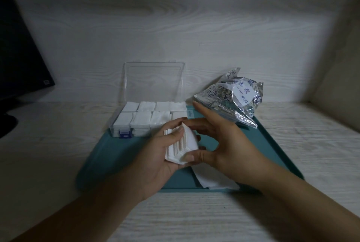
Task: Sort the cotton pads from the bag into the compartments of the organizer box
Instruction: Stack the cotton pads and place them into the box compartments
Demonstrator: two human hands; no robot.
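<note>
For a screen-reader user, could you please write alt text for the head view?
A left hand grips a fanned stack of cotton pads over a teal tray while the right hand touches it; behind sit an open organizer box holding pads and a crumpled bag.

"content" on the bag (233, 103) label
</note>
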